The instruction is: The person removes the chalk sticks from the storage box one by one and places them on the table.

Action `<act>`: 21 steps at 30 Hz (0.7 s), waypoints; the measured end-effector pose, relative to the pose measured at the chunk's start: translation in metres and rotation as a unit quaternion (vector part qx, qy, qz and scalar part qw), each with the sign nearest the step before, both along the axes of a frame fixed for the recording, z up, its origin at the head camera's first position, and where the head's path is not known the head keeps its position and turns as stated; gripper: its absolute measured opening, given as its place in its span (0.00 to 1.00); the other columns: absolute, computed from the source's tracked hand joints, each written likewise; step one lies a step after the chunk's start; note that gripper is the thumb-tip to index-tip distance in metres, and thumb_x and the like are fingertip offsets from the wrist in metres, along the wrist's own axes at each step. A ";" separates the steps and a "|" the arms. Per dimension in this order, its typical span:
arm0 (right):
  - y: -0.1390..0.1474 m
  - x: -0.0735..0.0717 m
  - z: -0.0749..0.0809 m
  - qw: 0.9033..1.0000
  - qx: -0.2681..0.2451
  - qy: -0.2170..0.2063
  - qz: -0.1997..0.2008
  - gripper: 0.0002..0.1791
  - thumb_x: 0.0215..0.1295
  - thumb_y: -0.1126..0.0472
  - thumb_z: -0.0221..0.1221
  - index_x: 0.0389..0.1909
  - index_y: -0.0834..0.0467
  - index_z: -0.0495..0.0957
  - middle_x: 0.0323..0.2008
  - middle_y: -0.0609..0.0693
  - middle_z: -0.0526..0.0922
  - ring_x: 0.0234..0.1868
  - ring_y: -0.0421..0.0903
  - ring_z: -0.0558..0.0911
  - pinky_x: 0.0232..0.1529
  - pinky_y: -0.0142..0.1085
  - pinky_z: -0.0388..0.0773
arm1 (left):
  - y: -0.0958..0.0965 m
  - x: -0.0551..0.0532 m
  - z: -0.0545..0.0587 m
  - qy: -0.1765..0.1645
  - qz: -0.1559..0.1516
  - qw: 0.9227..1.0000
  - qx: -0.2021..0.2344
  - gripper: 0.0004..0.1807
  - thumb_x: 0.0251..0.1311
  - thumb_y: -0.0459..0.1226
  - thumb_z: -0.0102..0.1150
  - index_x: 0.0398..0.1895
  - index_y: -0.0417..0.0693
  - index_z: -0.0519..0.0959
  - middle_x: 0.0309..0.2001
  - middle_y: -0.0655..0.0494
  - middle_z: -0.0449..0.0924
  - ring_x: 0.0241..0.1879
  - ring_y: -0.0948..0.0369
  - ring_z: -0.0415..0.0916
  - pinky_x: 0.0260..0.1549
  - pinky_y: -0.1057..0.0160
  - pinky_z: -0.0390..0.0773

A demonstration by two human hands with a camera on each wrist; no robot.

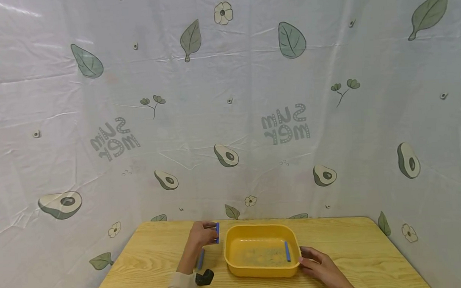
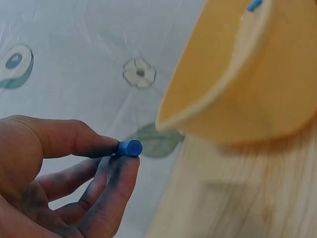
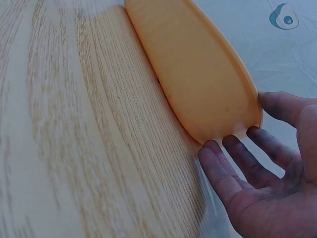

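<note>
My left hand [image 1: 204, 234] pinches a slim blue stick [image 1: 217, 233] between thumb and fingertips, left of a yellow plastic basin [image 1: 263, 271]. In the left wrist view the end of this blue stick [image 2: 132, 148] is six-sided, and the fingers carry dark bluish smudges. A second blue stick [image 1: 287, 251] lies inside the basin near its right wall. Another blue stick [image 1: 201, 258] lies on the table, beside the left forearm. At the basin's right end my right hand [image 1: 319, 266] holds the rim, thumb at the edge and fingertips against the outer wall [image 3: 208, 89].
Under everything is a light wood-grain table [image 1: 352, 250]. A pale curtain [image 1: 251, 84] printed with leaves and avocados hangs behind it and along both sides. The left wrist carries a small black device [image 1: 204, 277]. Greyish smudges mark the basin's floor.
</note>
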State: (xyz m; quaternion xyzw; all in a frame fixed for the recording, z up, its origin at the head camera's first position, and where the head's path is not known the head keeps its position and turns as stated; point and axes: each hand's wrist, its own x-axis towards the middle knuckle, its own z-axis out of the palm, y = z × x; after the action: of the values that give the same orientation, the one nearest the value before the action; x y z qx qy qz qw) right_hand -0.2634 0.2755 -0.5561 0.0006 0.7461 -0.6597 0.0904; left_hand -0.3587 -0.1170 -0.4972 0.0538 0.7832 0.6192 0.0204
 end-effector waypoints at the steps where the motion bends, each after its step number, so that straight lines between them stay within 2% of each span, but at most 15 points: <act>1: 0.000 0.000 0.000 1.000 -0.001 0.000 0.001 0.40 0.71 0.49 0.59 0.71 0.72 0.59 0.65 0.73 0.67 0.58 0.55 0.80 0.54 0.48 0.81 | -0.004 0.000 -0.002 -0.003 0.003 1.000 -0.001 0.26 0.51 0.23 0.60 0.57 0.24 0.75 0.47 0.31 0.80 0.35 0.48 0.86 0.38 0.48 0.86; 7: 0.001 0.001 0.004 1.000 -0.005 0.009 0.013 0.40 0.72 0.50 0.57 0.72 0.73 0.57 0.65 0.73 0.67 0.59 0.56 0.79 0.55 0.48 0.81 | -0.028 -0.001 -0.009 -0.012 0.013 1.000 -0.011 0.26 0.53 0.25 0.59 0.58 0.25 0.75 0.48 0.31 0.80 0.35 0.51 0.85 0.38 0.50 0.86; 12: 0.002 0.002 0.003 1.000 -0.008 0.010 0.020 0.40 0.72 0.50 0.57 0.72 0.73 0.57 0.66 0.73 0.66 0.60 0.56 0.79 0.55 0.47 0.81 | -0.045 0.002 -0.013 -0.013 0.015 1.000 -0.014 0.26 0.54 0.25 0.57 0.59 0.24 0.73 0.46 0.31 0.80 0.36 0.47 0.85 0.37 0.51 0.86; 17: 0.003 0.001 0.000 1.000 -0.010 0.005 0.013 0.41 0.72 0.49 0.58 0.72 0.72 0.57 0.66 0.73 0.66 0.59 0.56 0.79 0.54 0.47 0.81 | -0.059 0.003 -0.018 -0.021 0.026 0.999 -0.024 0.26 0.52 0.25 0.58 0.58 0.24 0.74 0.45 0.33 0.81 0.34 0.49 0.85 0.36 0.51 0.86; 21: 0.002 0.002 -0.001 1.000 -0.010 0.004 0.007 0.40 0.71 0.49 0.59 0.72 0.72 0.58 0.65 0.73 0.66 0.58 0.55 0.80 0.54 0.47 0.81 | -0.069 0.002 -0.024 -0.028 0.032 0.999 -0.028 0.27 0.52 0.25 0.59 0.59 0.25 0.74 0.44 0.34 0.81 0.35 0.47 0.85 0.37 0.51 0.86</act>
State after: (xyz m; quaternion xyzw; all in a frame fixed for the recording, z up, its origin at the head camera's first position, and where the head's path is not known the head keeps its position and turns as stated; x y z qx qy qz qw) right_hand -0.2617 0.2776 -0.5571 -0.0077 0.7400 -0.6662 0.0919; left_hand -0.3564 -0.1860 -0.5214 0.0109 0.8005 0.5987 0.0244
